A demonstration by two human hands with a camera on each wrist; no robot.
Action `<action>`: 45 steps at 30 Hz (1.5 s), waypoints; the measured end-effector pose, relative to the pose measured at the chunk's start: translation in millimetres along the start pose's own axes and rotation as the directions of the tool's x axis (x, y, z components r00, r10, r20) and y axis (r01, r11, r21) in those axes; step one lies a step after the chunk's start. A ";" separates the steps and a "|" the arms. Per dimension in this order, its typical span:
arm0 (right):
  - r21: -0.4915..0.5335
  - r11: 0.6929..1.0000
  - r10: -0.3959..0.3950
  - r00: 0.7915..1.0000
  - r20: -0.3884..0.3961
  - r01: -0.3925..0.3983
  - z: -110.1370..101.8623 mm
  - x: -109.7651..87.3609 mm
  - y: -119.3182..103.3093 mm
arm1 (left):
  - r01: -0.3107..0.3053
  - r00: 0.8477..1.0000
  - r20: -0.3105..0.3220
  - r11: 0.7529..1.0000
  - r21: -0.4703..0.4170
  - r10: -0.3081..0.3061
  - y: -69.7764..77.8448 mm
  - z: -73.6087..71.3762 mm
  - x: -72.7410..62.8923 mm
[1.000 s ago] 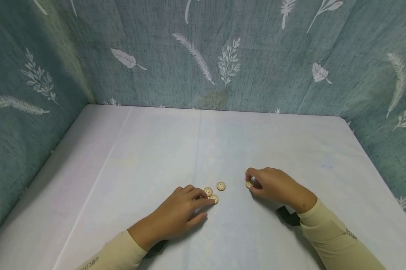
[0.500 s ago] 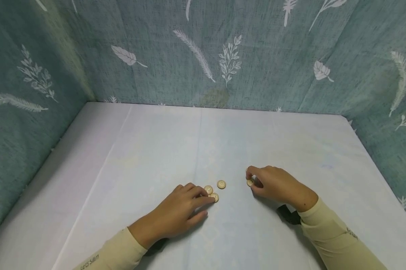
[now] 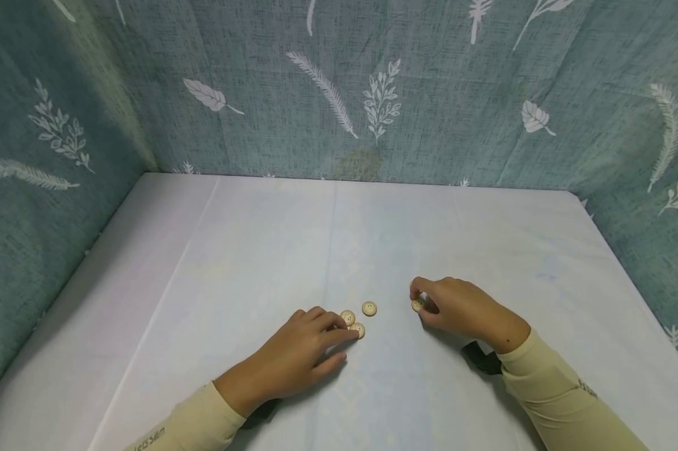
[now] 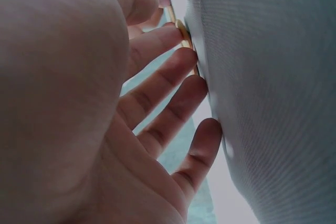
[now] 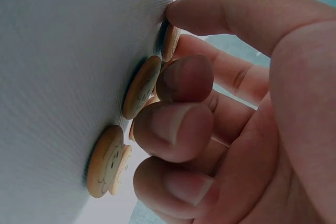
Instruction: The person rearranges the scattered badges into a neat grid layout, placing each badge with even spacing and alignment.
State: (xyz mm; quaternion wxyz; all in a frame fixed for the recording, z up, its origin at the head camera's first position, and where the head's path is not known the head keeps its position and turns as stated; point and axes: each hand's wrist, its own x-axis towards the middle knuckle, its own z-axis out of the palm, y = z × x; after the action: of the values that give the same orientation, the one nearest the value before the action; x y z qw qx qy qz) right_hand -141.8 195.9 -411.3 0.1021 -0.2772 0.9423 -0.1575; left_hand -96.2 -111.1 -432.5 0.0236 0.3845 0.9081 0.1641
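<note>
Round wooden buttons with printed faces lie on the white cloth. My left hand (image 3: 294, 357) spreads its fingers low over the table, with the index fingertip on one button (image 3: 359, 332) and another button (image 3: 348, 317) at the middle fingertip. In the left wrist view a button edge (image 4: 182, 30) shows at the fingertip. My right hand (image 3: 457, 310) pinches a button (image 3: 417, 305) between thumb and index finger, at the cloth. Its other fingers are curled in beside more buttons, including one (image 5: 142, 88) near the middle finger and one (image 5: 104, 162) near the little finger, hidden from above.
A lone button (image 3: 369, 308) lies flat between the two hands. The white cloth (image 3: 260, 250) covers the table and has crease lines. Green leaf-patterned curtain fabric (image 3: 294, 138) stands along the back and both sides.
</note>
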 end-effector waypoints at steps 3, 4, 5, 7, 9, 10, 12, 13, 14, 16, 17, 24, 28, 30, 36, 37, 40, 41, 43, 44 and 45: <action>0.010 1.000 0.005 1.000 0.011 -0.005 -0.4 -0.5 -0.6 | 0.004 1.000 0.011 1.000 -0.005 -0.004 0.4 -0.1 -0.2; 0.012 1.000 0.005 1.000 0.013 -0.005 -0.4 -0.6 -0.8 | 0.004 1.000 0.013 1.000 -0.002 -0.004 0.4 -0.1 -0.2; 0.014 1.000 0.005 1.000 0.014 -0.005 -0.4 -0.7 -1.0 | 0.003 1.000 0.012 1.000 -0.001 -0.003 0.5 -0.4 -0.2; 0.012 1.000 0.004 1.000 0.009 -0.004 -0.6 -0.7 -1.3 | -0.001 1.000 0.007 1.000 0.003 0.001 0.7 -1.0 -0.1; 0.008 1.000 0.001 1.000 0.002 -0.001 -0.8 -0.4 -1.4 | -0.003 1.000 -0.002 1.000 0.007 0.003 0.7 -1.8 0.0; 0.006 1.000 0.000 1.000 -0.001 0.000 -0.8 -0.4 -1.4 | -0.003 1.000 -0.006 1.000 0.008 0.003 0.8 -2.1 0.2; 0.001 1.000 0.001 1.000 0.000 -0.001 -0.8 -0.5 -1.4 | -0.002 1.000 -0.005 1.000 0.005 0.002 1.1 -2.4 0.2; -0.001 1.000 0.002 1.000 0.002 -0.002 -0.8 -0.7 -1.4 | -0.001 1.000 -0.002 1.000 0.003 0.001 1.2 -2.4 0.2; -0.001 1.000 0.002 1.000 0.005 -0.002 -0.6 -0.8 -1.4 | 0.000 1.000 0.002 1.000 0.002 0.000 1.3 -2.3 0.1; -0.010 1.000 -0.006 1.000 0.002 0.006 0.2 -0.6 -1.7 | 0.000 1.000 0.008 1.000 0.003 0.000 1.4 -1.7 0.0; -0.014 1.000 -0.010 1.000 -0.002 0.010 0.5 -0.1 -2.1 | -0.001 1.000 0.009 1.000 0.005 0.001 1.3 -1.4 0.0; -0.043 0.996 -0.078 0.992 -0.104 0.074 -0.8 3.9 -10.1 | -0.014 1.000 -0.023 1.000 0.019 0.015 0.9 -1.8 0.8; -0.050 0.994 -0.103 0.987 -0.122 0.098 -1.3 3.7 -15.4 | -0.022 0.999 -0.030 1.000 0.013 0.023 0.7 -0.7 -0.3; -0.058 0.993 -0.113 0.984 -0.137 0.106 -1.4 3.7 -17.2 | -0.024 0.999 -0.034 1.000 0.016 0.025 0.4 -0.4 -0.3; -0.085 0.985 -0.166 0.961 -0.223 0.150 0.1 5.0 -21.8 | -0.013 1.000 -0.027 1.000 0.010 0.013 0.6 -0.9 0.4; -0.091 0.982 -0.181 0.954 -0.239 0.164 0.7 5.4 -22.8 | -0.010 1.000 -0.024 1.000 0.006 0.010 0.6 -0.7 -0.2; -0.112 0.974 -0.222 0.933 -0.284 0.198 2.8 5.6 -24.8 | -0.007 1.000 -0.022 1.000 0.005 0.007 0.7 0.2 -1.2; -0.117 0.972 -0.232 0.927 -0.296 0.205 3.4 5.5 -25.3 | -0.010 1.000 -0.025 1.000 0.006 0.010 0.7 0.4 -1.3; -0.123 0.968 -0.247 0.915 -0.318 0.218 4.3 5.1 -25.6 | -0.019 0.999 -0.038 1.000 0.013 0.019 0.4 1.0 -1.1; -0.126 0.966 -0.253 0.911 -0.326 0.224 4.7 5.1 -25.5 | -0.022 0.999 -0.042 1.000 0.015 0.023 0.2 1.2 -0.6; -0.126 0.965 -0.259 0.907 -0.332 0.229 5.1 5.2 -25.4 | -0.027 0.998 -0.048 0.999 0.017 0.028 0.0 1.3 -0.2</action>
State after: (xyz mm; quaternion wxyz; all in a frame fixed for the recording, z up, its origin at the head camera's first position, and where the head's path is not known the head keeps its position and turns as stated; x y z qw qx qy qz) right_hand -132.3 171.6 -407.6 -0.0970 -0.3648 0.9093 -0.1753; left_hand -95.8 -110.9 -433.8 -0.0039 0.3930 0.9044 0.1663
